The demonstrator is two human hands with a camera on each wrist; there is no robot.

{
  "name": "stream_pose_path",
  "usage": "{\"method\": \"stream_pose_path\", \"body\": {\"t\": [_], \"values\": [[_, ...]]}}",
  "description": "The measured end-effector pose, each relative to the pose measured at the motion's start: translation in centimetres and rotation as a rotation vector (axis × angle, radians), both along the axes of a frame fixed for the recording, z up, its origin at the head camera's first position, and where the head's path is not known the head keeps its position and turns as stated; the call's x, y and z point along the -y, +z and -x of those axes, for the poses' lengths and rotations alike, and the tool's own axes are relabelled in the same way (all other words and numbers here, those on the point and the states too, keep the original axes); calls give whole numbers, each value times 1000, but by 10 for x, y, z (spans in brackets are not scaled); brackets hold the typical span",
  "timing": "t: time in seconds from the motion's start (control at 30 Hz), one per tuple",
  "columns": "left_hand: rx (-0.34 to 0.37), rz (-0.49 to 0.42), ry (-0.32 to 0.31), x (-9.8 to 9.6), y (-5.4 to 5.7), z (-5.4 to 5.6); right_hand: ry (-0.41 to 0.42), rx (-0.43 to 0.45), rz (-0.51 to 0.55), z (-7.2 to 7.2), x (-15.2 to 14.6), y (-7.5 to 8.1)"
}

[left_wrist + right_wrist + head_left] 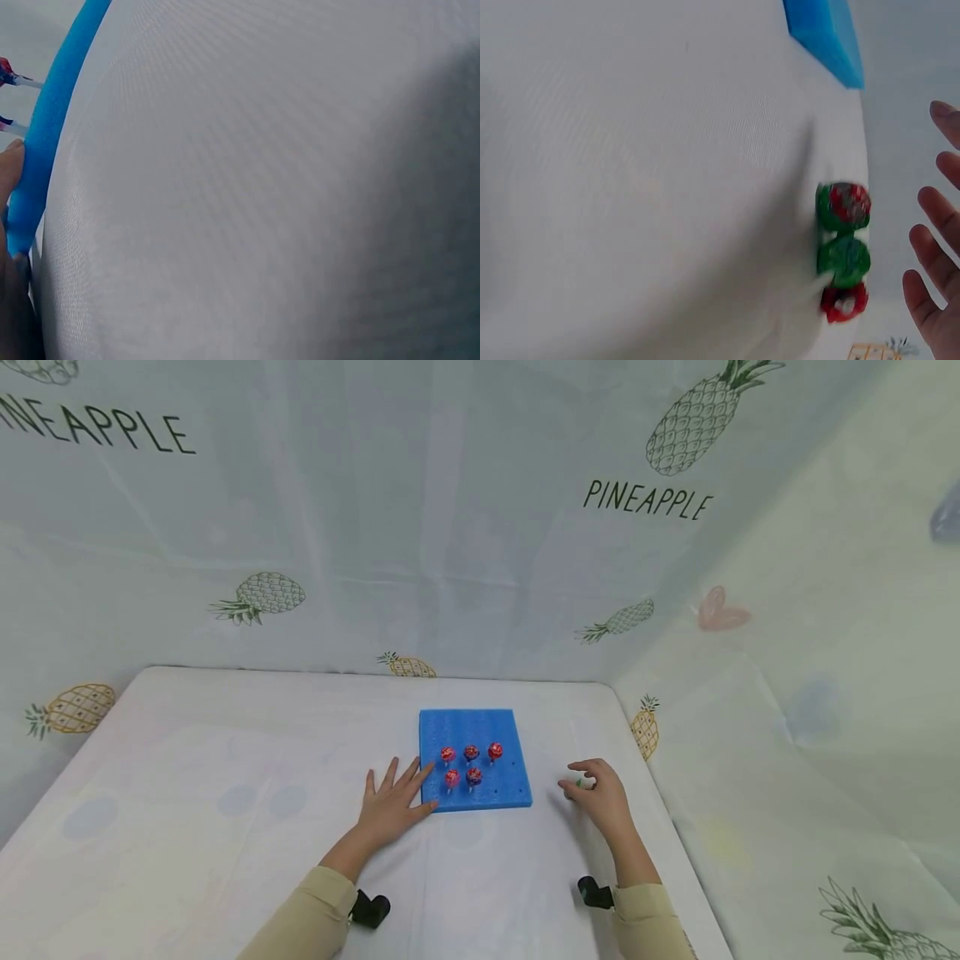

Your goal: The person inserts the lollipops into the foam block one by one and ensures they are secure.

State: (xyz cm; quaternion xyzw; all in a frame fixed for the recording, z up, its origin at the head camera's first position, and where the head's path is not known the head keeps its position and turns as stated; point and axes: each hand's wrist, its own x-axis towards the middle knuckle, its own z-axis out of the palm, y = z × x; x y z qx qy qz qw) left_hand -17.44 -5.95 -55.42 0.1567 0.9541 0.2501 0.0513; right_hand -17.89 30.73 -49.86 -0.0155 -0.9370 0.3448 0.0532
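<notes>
A blue foam board (480,727) lies on the table, with several red-wrapped lollipops (474,776) standing in it on their sticks. My left hand (390,810) is spread flat at the board's left side, fingertips and thumb on its edge; in the left wrist view the thumb (11,169) lies against the blue edge. To the right of the board, my right hand (600,797) hovers over the table with loosely bent fingers, holding nothing. The right wrist view has a green-and-red lollipop (844,206), a green lollipop (845,261) and a red lollipop (845,302) lying together beside its fingers.
Small holes (496,791) show in the board's front right. The white-covered table (225,735) ends in a rounded far right corner, with a pineapple-print sheet (375,527) hanging behind and at the right. Black wrist mounts (370,910) sit on both arms.
</notes>
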Motion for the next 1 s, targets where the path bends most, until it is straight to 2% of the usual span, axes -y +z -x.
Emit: {"method": "stream_pose_path", "body": {"t": [0.3, 0.47, 0.7, 1.0], "values": [[6, 5, 3, -1, -3, 1, -51, 44, 21, -10, -33, -5], [9, 1, 8, -2, 0, -1, -93, 88, 34, -12, -45, -12], [4, -9, 9, -2, 3, -4, -114, 166, 83, -12, -53, -19], [-1, -12, 10, -2, 5, -5, -103, 208, 99, -9, -53, -18]]}}
